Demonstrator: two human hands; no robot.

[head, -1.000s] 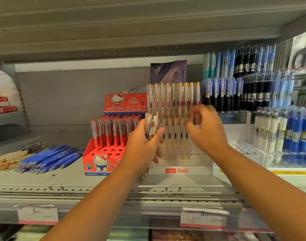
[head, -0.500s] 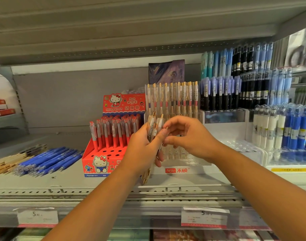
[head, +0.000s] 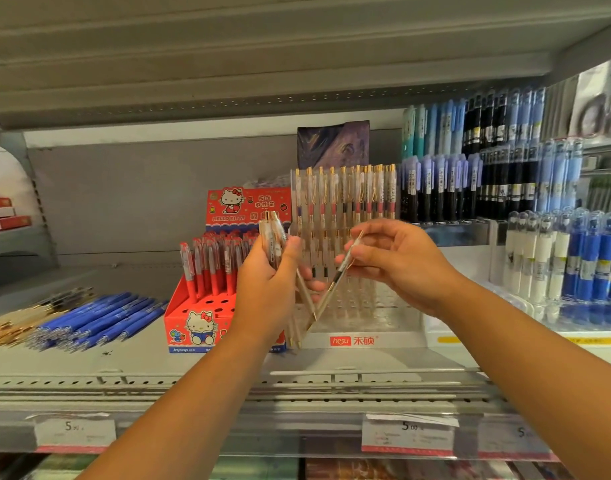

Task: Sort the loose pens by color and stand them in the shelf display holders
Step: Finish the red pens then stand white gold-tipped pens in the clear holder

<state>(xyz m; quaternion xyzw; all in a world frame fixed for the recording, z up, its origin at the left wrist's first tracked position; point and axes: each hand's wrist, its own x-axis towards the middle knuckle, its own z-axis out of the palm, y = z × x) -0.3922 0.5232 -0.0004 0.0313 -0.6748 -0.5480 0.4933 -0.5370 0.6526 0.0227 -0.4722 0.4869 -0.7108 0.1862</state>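
Observation:
My left hand [head: 269,289] grips a bundle of clear gold-trimmed pens [head: 274,233], upright in front of the shelf. My right hand [head: 397,261] pinches a single clear gold pen [head: 335,285], slanted with its tip down near the bundle's lower end. Behind both hands stands the clear display holder [head: 352,320] with a back row of the same gold pens [head: 345,192]. Loose blue pens [head: 96,317] and loose gold pens [head: 16,323] lie flat on the shelf at the left.
A red cartoon-cat box [head: 200,317] with red pens stands left of the clear holder. Racks of black, blue and white pens [head: 498,181] fill the right side. Price tags [head: 408,434] hang on the shelf's front rail. Another shelf board runs close overhead.
My right hand came back from the holder's back row to the bundle and has drawn one gold pen out of it, now held slanted to the right.

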